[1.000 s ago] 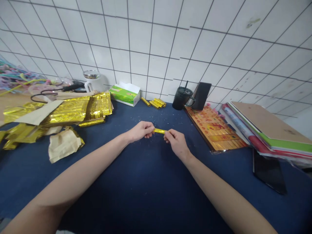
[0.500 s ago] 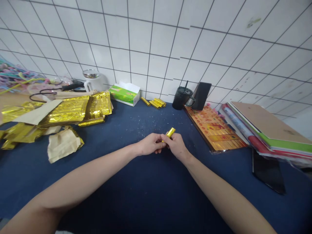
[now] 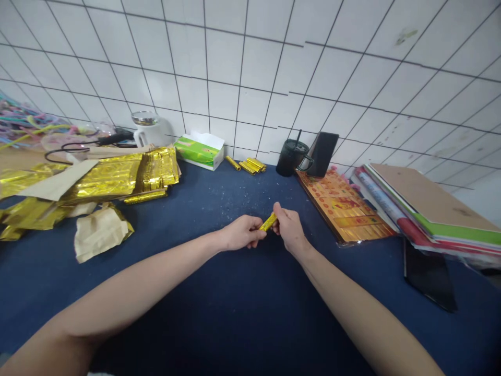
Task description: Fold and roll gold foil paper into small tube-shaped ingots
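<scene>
Between my two hands a small gold foil paper roll (image 3: 268, 222) is held slantwise above the dark blue table. My left hand (image 3: 243, 232) pinches its lower left end. The upper right end is in the closed fingers of my right hand (image 3: 288, 227), with the thumb on top. Several similar gold rolls (image 3: 252, 165) lie together near the wall, one of them a little apart on the left. To the left, gold foil paper sheets (image 3: 109, 175) are piled up, and a crumpled sheet (image 3: 100, 232) lies in front with its pale side up.
A green tissue box (image 3: 198, 152) and a white mug (image 3: 147, 130) stand by the tiled wall. Rightward are a black cup (image 3: 290, 157), a phone (image 3: 323, 154) propped upright, an orange printed packet (image 3: 348, 209), stacked folders (image 3: 438, 198) and a flat black object (image 3: 429, 277).
My right hand has shifted up and right along the roll, its grip now at the far end. More of the roll's middle shows between the hands. My left hand is nearly unmoved.
</scene>
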The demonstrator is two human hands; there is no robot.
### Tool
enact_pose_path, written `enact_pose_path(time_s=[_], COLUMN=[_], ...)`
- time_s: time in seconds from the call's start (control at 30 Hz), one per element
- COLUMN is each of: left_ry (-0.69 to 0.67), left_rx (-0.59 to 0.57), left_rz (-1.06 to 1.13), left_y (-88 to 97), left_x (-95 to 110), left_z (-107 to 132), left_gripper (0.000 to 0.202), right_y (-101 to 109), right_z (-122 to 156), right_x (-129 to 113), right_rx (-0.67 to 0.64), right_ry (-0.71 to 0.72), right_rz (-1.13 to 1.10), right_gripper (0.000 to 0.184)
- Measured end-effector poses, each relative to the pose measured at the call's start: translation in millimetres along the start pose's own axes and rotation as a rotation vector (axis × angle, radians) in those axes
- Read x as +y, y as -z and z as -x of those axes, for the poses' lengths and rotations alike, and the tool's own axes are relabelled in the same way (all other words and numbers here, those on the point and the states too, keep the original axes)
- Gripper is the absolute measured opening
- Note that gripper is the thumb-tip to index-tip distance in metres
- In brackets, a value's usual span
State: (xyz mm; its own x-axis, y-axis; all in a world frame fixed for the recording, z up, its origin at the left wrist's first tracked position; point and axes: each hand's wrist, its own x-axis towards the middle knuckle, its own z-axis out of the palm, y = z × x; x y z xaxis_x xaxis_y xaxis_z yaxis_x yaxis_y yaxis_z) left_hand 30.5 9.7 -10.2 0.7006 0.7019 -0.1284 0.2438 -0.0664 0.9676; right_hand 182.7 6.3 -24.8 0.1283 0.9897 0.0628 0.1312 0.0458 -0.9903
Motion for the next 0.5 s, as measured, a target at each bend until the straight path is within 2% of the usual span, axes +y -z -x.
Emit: enact_pose_path(time_s=[0.13,0.33,0.4,0.5], left_ry=[0.007,-0.103,-0.098,-0.073], left_rx=[0.012,0.312,0.317,0.264], left_rz=[-0.018,-0.362,-0.356,-0.225], left_y=[-2.1,-9.9,-10.0,-8.5], left_x=[1,3,1,-2], left_z=[1,6,5,2], left_gripper=[0.014,0.021,0.012,0.01], right_y=[1,1,1,0], right_z=[-1,-3,-3,-1], right_x=[0,1,2,2], right_rx=[0.027,0.081,0.052,-0.024], right_ry=[-0.012,-0.029,-0.032,-0.023], right_rz=[-0.002,0.068,0.064,0.077], right_gripper=[0.051,0.051,0.052,0.051])
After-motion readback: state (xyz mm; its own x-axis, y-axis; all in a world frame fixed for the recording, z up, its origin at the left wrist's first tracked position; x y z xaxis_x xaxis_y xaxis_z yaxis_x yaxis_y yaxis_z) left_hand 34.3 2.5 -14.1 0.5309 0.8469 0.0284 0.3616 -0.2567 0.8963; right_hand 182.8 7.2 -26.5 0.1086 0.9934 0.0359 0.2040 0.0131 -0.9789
